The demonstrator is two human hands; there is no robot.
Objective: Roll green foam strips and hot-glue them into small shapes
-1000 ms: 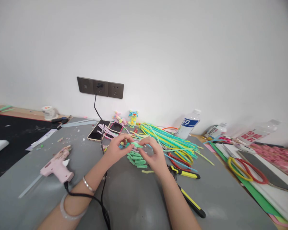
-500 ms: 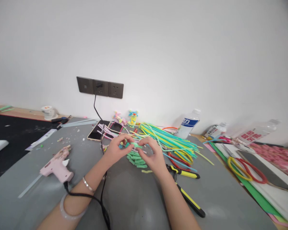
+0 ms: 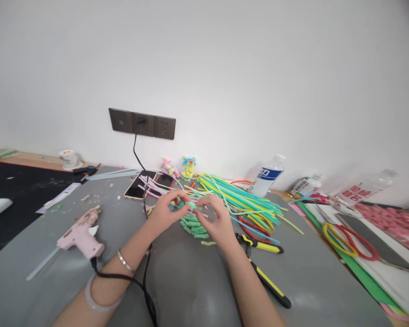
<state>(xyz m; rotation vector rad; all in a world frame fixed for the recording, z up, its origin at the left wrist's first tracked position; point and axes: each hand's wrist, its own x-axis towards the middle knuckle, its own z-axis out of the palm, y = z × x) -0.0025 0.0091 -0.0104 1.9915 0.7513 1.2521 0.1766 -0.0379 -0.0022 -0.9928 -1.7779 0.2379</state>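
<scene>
Green strip (image 3: pixel 192 205) is pinched at each end by our left hand (image 3: pixel 163 212) and right hand (image 3: pixel 220 222) just above the tabletop (image 3: pixel 191 281); several folded green pieces (image 3: pixel 193 225) lie below, many long strips (image 3: pixel 238 197) untouched beside.

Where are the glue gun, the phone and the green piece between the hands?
pink glue gun (image 3: pixel 80 236), head view, on its body.
phone (image 3: pixel 137 186), head view, middle of its dark screen.
green piece (image 3: pixel 192 205), head view, on its exposed middle.
</scene>
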